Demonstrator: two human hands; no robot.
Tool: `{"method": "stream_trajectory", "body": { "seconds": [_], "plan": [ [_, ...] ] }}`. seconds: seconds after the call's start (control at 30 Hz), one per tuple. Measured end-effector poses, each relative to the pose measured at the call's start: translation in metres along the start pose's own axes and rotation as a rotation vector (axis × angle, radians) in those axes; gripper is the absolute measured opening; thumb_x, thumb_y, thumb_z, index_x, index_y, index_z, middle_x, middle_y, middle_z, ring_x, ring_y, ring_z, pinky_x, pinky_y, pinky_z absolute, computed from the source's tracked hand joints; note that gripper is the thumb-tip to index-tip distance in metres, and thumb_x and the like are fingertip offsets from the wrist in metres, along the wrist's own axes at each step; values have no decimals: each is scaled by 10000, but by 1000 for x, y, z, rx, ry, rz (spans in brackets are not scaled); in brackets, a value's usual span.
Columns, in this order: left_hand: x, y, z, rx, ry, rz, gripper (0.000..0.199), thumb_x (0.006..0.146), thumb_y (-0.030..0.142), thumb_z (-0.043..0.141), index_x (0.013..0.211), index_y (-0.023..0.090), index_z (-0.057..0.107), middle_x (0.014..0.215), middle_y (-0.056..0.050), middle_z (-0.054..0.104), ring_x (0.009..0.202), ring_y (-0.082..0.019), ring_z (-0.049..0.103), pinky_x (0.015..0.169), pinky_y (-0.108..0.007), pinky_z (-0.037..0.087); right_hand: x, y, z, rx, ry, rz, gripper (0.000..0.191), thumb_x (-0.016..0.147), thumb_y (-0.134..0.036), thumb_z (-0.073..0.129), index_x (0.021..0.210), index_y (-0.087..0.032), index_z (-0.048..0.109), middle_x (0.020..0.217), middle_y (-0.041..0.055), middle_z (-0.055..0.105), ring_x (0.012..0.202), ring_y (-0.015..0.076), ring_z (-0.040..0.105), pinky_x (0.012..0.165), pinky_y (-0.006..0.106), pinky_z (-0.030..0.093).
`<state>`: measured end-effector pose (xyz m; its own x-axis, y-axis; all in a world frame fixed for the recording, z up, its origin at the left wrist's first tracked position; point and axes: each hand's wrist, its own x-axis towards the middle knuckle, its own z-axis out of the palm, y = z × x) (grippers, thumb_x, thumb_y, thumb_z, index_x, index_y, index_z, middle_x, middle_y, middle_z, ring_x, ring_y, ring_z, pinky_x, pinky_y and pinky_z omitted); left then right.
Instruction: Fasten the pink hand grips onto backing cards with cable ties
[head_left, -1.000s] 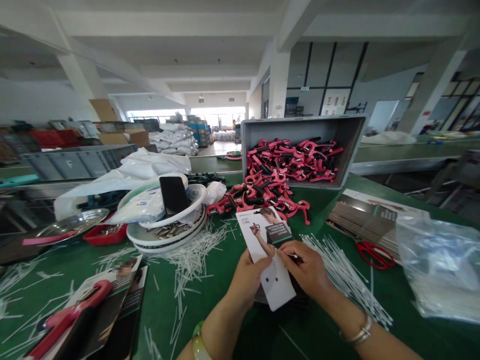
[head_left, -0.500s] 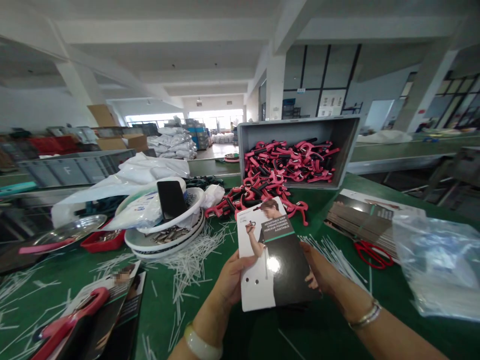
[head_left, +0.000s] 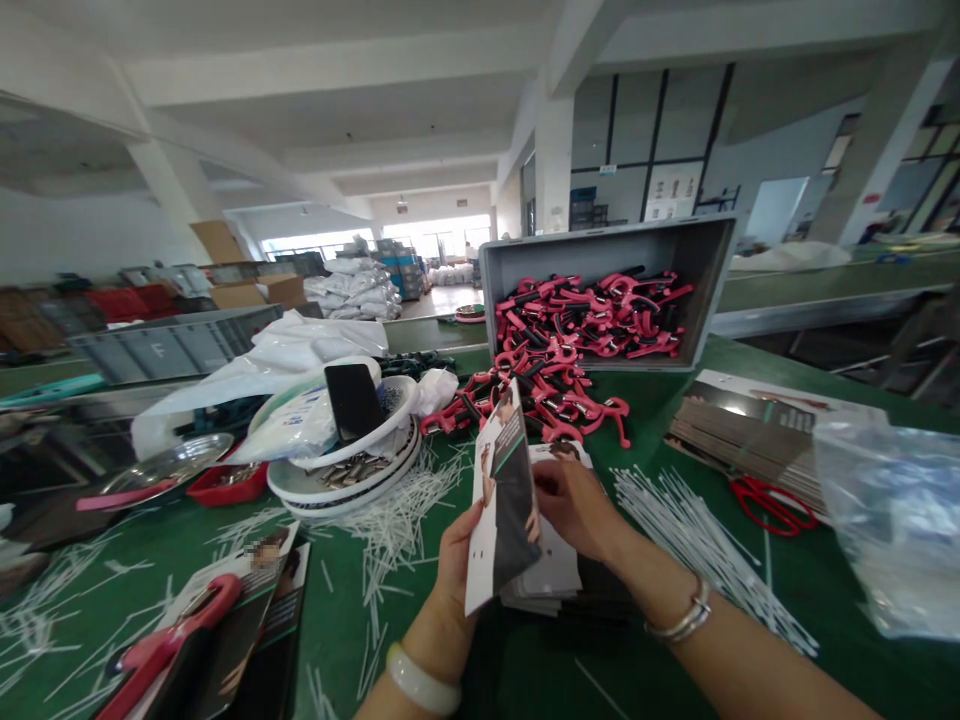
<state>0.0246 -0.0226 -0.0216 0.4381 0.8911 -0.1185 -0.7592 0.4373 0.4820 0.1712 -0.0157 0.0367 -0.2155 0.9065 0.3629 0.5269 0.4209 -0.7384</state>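
My left hand (head_left: 451, 565) grasps a printed card (head_left: 504, 515), steeply tilted, near a card stack (head_left: 551, 562). My right hand (head_left: 581, 505) sits behind it, fingertips hidden; cannot tell whether they grip. White strips (head_left: 694, 535) lie nearby.

Pink-and-black grips (head_left: 592, 315) against a green table (head_left: 412, 630)
The raised card (head_left: 501, 515) is split between white and charcoal, with a thin teal stripe and pale lettering on its dark part; the card stack (head_left: 739, 437) at the right shows grey-brown edges. The tilted crate (head_left: 540, 262) is plain grey, and the far bin (head_left: 202, 347) is grey with one pale letter. The plastic ties (head_left: 701, 535) are white, the scissors (head_left: 772, 510) have red handles, and the small tray (head_left: 199, 490) is solid red. The phone (head_left: 354, 400) is black, the upper bowl (head_left: 397, 408) white, the metal pan (head_left: 196, 455) silvery, the bangle (head_left: 424, 685) milky white and the bracelet (head_left: 686, 624) silver.
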Motion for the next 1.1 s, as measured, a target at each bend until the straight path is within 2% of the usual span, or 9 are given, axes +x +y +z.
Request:
{"method": "stream_trajectory", "body": {
  "seconds": [0.13,0.27,0.47,0.6,0.93,1.1],
  "plan": [
    [-3,5,2,-58,21,36,84,751,234,612,734,160,648,601,-18,638,428,-57,493,367,-125,372,2,-17,-8,-239,-132,-99,214,748,-118,464,666,-166,656,583,-1,602,552,113,510,536,218,323],
    [-5,5,-3,-116,47,88,101,799,212,580,743,181,659,632,-14,655,385,-30,404,306,-81,285,2,-29,-14,-374,-203,-166,240,751,-125,479,840,-189,693,722,31,656,670,142,570,600,230,337],
    [-4,6,-9,-69,30,105,61,782,238,628,798,212,681,712,-10,696,404,-20,402,292,-54,258,3,-27,-16,-396,-251,-229,347,749,-119,466,999,-225,683,802,40,673,701,153,584,600,232,340],
    [-4,6,-8,-183,29,79,61,789,204,620,795,204,680,706,1,700,412,-5,427,309,-18,275,3,-27,-19,-379,-308,-276,395,730,-98,474,1048,-227,671,824,42,676,723,154,582,628,229,358],
    [-6,6,-6,-316,-30,12,68,813,200,598,806,181,663,704,-4,706,408,7,462,310,4,282,1,-22,-19,-355,-290,-287,415,751,-101,453,1093,-218,656,831,53,666,753,162,587,661,242,386],
    [-5,5,-9,-366,-105,-12,192,880,182,478,836,160,664,734,-34,717,419,-11,496,310,-18,307,3,-21,-20,-348,-278,-301,435,743,-88,458,1113,-217,649,815,57,658,733,162,584,665,256,389]
  ]
}}
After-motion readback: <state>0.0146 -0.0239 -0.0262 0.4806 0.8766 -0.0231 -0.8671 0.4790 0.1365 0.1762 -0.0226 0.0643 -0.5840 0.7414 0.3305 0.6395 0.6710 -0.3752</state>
